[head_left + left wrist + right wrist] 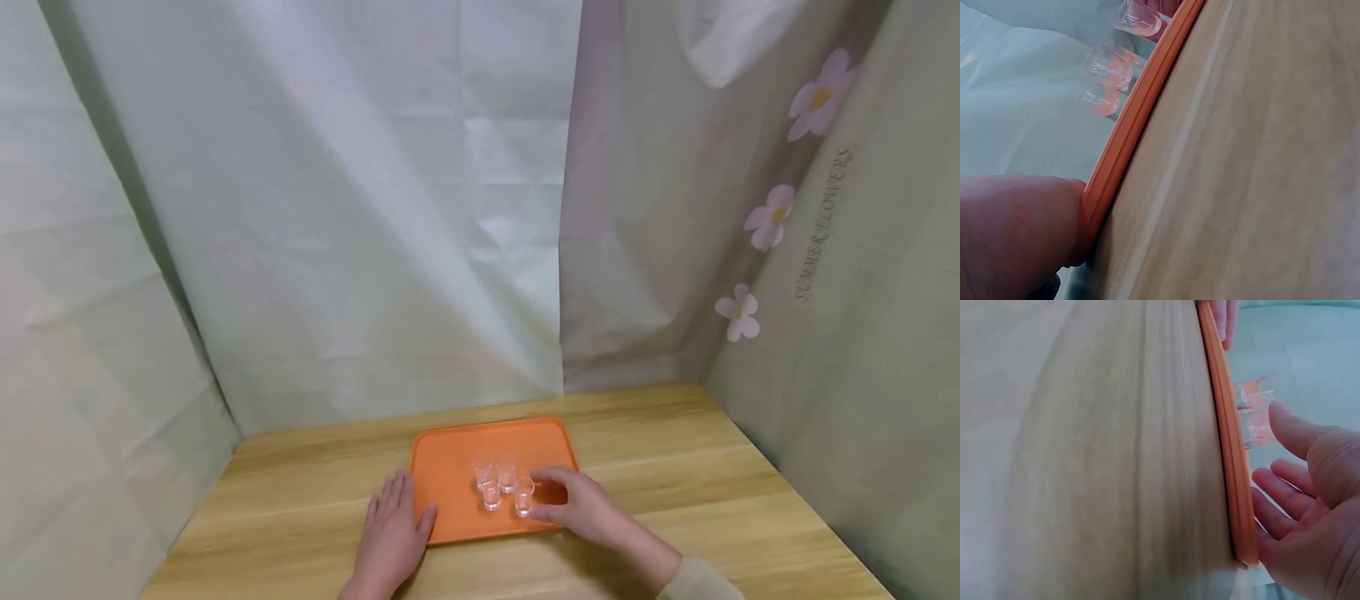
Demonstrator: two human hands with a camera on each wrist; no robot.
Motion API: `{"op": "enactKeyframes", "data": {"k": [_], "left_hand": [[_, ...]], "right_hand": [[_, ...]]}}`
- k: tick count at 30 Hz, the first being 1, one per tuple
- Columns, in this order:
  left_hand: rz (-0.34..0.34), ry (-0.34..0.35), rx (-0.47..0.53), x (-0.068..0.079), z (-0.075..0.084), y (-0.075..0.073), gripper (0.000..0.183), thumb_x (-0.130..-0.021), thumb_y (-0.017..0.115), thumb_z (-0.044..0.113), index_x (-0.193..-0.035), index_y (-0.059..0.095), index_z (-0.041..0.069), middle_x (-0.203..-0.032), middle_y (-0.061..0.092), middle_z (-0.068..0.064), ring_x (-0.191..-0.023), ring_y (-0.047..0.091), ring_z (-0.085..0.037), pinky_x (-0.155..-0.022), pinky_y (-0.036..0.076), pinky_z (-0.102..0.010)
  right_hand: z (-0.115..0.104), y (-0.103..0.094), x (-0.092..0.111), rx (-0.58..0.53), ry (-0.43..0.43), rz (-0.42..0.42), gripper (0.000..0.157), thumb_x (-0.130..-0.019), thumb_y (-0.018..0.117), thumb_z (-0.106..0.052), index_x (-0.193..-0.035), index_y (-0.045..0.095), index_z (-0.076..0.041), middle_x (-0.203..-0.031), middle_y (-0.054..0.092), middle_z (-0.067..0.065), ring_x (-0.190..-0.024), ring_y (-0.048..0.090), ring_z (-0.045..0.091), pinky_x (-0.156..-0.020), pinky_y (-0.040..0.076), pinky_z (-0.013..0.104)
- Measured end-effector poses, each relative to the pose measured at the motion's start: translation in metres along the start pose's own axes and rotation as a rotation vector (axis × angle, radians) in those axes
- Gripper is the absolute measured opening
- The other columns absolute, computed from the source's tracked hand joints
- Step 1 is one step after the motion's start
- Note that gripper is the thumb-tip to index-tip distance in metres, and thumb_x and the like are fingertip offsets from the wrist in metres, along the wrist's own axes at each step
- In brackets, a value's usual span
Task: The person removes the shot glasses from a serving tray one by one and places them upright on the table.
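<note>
Several small clear shot glasses [507, 475] stand upright in a cluster on an orange tray [450, 521]. My left hand [392, 533] lies at the tray's left edge, fingers extended and thumb over the rim. At the right side, my right hand [588, 507] reaches over the tray with thumb and fingers spread beside the nearest right glass [523, 500]. In the right wrist view the thumb [1291, 428] comes close to a glass [1260, 427], while the other fingers curve loosely below; contact is hard to tell.
The tray rests on a wood-grain table [300, 500]. Pale curtains [337, 250] close off the back and both sides, the right one printed with pink flowers [768, 218] and lettering.
</note>
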State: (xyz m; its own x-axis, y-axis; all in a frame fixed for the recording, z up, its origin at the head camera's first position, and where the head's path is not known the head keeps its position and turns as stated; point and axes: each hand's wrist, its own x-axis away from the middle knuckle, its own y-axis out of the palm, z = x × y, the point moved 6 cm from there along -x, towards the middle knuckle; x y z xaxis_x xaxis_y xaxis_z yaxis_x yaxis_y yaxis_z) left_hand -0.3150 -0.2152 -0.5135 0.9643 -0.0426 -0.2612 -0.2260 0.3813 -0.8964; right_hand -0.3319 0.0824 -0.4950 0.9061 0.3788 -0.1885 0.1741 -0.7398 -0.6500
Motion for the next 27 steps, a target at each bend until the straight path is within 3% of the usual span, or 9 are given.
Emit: {"op": "enactKeyframes", "data": {"k": [11, 18, 27], "left_hand": [[-0.002, 0.014, -0.004, 0.001, -0.002, 0.002, 0.070, -0.101, 0.059, 0.037, -0.149, 0.039, -0.010, -0.156, 0.034, -0.028, -0.146, 0.027, -0.045, -0.118, 0.019, -0.062], [-0.006, 0.016, -0.010, 0.000, 0.000, -0.003, 0.067, -0.101, 0.059, 0.034, -0.148, 0.040, -0.011, -0.155, 0.036, -0.028, -0.146, 0.028, -0.045, -0.118, 0.019, -0.062], [0.024, 0.008, 0.005, 0.002, 0.001, -0.001, 0.066, -0.100, 0.061, 0.032, -0.147, 0.042, -0.011, -0.155, 0.037, -0.029, -0.144, 0.029, -0.047, -0.116, 0.022, -0.063]], "right_hand": [[-0.007, 0.007, -0.005, -0.067, 0.005, -0.005, 0.046, -0.084, 0.081, -0.041, -0.120, 0.070, -0.014, -0.117, 0.068, -0.002, -0.113, 0.061, 0.024, -0.098, 0.049, 0.050], [-0.009, 0.011, -0.009, -0.081, -0.019, -0.004, 0.037, -0.085, 0.081, -0.039, -0.114, 0.071, -0.018, -0.106, 0.068, -0.010, -0.103, 0.065, 0.018, -0.092, 0.053, 0.041], [-0.009, 0.013, -0.008, -0.095, -0.018, 0.015, 0.025, -0.088, 0.079, -0.032, -0.107, 0.072, -0.018, -0.096, 0.068, -0.010, -0.091, 0.065, 0.011, -0.080, 0.054, 0.027]]}}
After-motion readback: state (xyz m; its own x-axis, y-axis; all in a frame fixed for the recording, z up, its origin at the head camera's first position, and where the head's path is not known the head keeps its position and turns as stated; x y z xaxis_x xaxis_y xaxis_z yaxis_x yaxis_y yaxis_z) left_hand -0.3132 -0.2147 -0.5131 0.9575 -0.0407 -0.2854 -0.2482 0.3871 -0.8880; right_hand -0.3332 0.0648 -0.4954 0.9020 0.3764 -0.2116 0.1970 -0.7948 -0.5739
